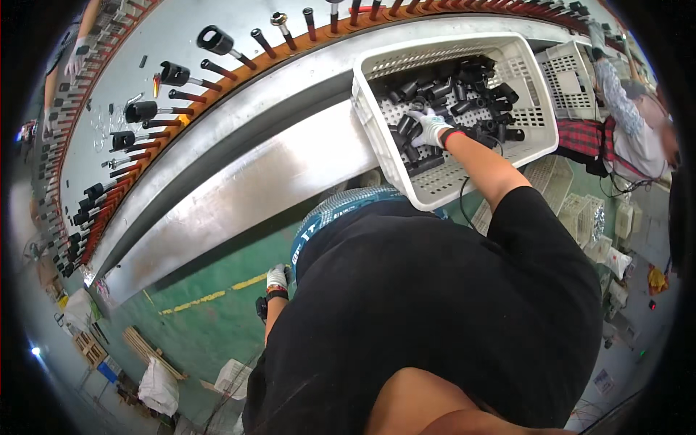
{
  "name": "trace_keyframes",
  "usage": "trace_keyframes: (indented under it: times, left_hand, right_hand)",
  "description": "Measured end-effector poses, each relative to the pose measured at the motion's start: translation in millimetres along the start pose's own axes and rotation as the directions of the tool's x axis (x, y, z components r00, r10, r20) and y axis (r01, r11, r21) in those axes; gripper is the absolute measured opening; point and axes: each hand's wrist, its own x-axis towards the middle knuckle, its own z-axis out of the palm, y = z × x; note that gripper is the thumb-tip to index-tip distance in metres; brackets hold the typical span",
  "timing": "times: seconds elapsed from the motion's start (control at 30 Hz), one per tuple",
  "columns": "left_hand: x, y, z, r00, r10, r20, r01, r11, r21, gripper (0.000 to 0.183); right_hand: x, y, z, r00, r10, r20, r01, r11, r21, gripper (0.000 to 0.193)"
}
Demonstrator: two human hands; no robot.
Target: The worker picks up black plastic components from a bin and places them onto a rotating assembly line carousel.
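My right hand (430,129), in a white glove, reaches into a white plastic basket (397,174). Its thumb and fingers close around a black tubular part (415,132) among the others there. Several loose black tubular parts (464,107) lie jumbled in the basket, some upright and some on their sides. Low at my left side hangs my left hand (277,278), also gloved, away from the basket and the line. Its fingers are too small to make out, and nothing can be seen in them.
A curved conveyor (239,75) carries upright rods, some topped with black cups. Its metal ledge (246,170) runs beside the basket. Another white basket (570,80) stands to the right, near a person in a patterned sleeve (616,90). White sacks (158,388) lie on the floor behind left.
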Motion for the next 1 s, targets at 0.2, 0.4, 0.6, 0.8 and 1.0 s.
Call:
trace_keyframes:
  times: [0.2,0.4,0.6,0.8,1.0]
  left_hand:
    - [-46.0,46.6,23.9,0.994,-0.055,-0.092,0.032,0.972,-0.233,0.020]
    - [-62.6,138.7,13.6,0.992,-0.025,-0.122,-0.047,0.832,-0.553,0.027]
    - [-68.0,215.4,-6.8,0.970,0.149,-0.190,-0.223,0.853,-0.472,0.033]
    - [-98.9,386.9,2.7,0.795,0.576,-0.190,-0.595,0.801,-0.067,0.029]
    - [-196.8,529.2,51.4,0.323,0.939,0.118,-0.940,0.305,0.153,0.020]
  right_hand:
    - [-9.0,-33.9,6.3,0.997,-0.023,0.078,0.033,0.991,-0.127,0.103]
    - [1.4,-15.5,-4.9,0.994,-0.028,0.110,0.033,0.999,-0.043,0.100]
    - [-9.6,-3.4,-8.2,0.979,-0.005,0.203,0.011,1.000,-0.028,0.109]
    - [-22.7,12.1,-13.1,0.990,-0.089,0.108,0.106,0.981,-0.161,0.093]
    - [-77.2,24.3,27.5,0.929,-0.371,0.007,0.365,0.910,-0.195,0.071]
